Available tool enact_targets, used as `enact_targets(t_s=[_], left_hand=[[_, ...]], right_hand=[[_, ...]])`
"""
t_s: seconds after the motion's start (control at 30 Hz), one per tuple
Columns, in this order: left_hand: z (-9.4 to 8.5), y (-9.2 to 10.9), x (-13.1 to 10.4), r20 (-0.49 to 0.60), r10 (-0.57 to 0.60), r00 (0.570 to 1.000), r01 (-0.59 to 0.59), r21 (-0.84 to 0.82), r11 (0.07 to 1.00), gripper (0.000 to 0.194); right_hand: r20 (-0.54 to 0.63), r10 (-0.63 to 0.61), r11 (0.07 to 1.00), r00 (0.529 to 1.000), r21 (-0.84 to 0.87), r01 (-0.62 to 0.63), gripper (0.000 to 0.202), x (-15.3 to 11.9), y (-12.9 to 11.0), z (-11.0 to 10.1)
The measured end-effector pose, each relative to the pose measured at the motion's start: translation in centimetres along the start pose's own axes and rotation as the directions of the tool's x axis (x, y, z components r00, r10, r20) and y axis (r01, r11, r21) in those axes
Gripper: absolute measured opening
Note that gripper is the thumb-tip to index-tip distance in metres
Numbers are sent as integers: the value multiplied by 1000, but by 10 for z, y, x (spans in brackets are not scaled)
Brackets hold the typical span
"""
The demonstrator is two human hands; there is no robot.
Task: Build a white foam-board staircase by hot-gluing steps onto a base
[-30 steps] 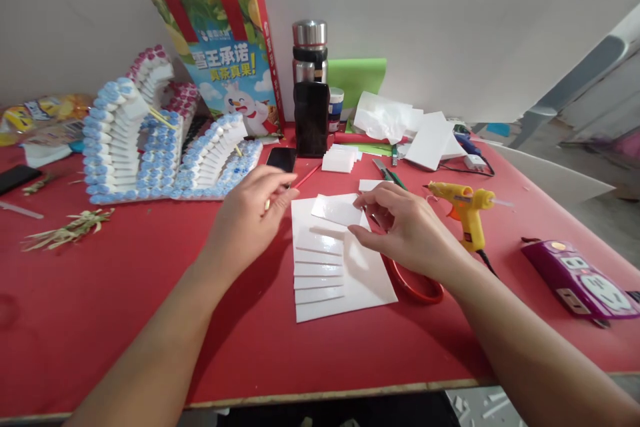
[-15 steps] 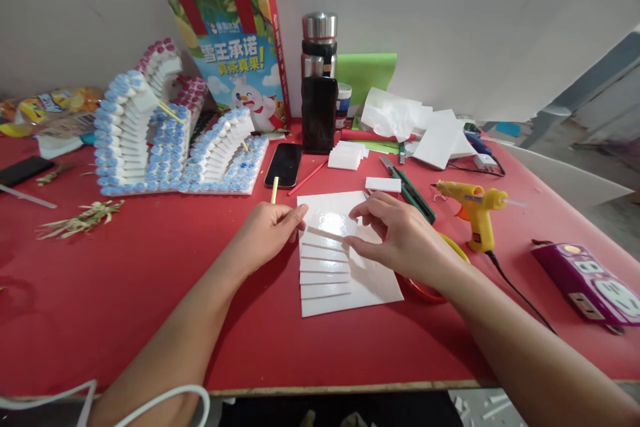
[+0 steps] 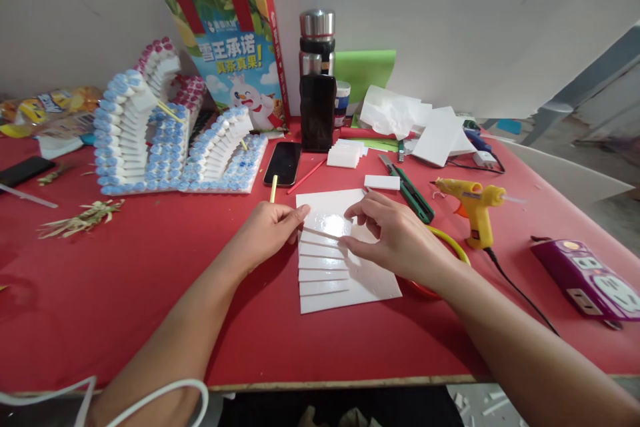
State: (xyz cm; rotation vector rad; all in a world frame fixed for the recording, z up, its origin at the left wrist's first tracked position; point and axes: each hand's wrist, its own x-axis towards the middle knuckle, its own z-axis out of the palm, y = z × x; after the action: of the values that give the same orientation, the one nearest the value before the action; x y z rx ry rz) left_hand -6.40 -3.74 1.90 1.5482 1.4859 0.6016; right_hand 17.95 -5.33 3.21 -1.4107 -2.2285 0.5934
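A white foam sheet (image 3: 373,273) lies on the red table, with several overlapping white strips (image 3: 323,275) stacked like steps down its left side. My left hand (image 3: 273,230) is closed at the left end of the topmost white strip (image 3: 327,223), thumb against its edge. A thin yellow stick (image 3: 273,189) pokes up from between the fingers of that hand. My right hand (image 3: 393,230) has its thumb and curled fingers at the strip's right end. Behind that hand are a loose white piece (image 3: 382,182) and a green utility knife (image 3: 413,193).
On the right are a yellow glue gun (image 3: 470,203), a yellow tape ring (image 3: 453,240) and a purple power strip (image 3: 590,280). Small white pieces (image 3: 344,155), a phone (image 3: 283,163) and a flask (image 3: 317,33) stand behind. Blue-and-white models (image 3: 130,140) occupy the back left.
My right thumb and fingers have shifted slightly left along the topmost strip. My left hand keeps its hold at the other end. The whole view has shifted a little.
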Motion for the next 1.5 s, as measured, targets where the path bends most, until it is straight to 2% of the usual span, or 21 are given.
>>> enact_targets(t_s=[0.47, 1.5], left_hand=[[3, -3, 2, 28, 17, 999, -16, -40, 999, 61], [1, -9, 5, 98, -36, 995, 47, -122, 991, 57]], right_hand=[[-10, -6, 1000, 1000, -3, 6, 25, 0, 0, 1], [3, -6, 1000, 1000, -8, 6, 26, 1, 1, 2]])
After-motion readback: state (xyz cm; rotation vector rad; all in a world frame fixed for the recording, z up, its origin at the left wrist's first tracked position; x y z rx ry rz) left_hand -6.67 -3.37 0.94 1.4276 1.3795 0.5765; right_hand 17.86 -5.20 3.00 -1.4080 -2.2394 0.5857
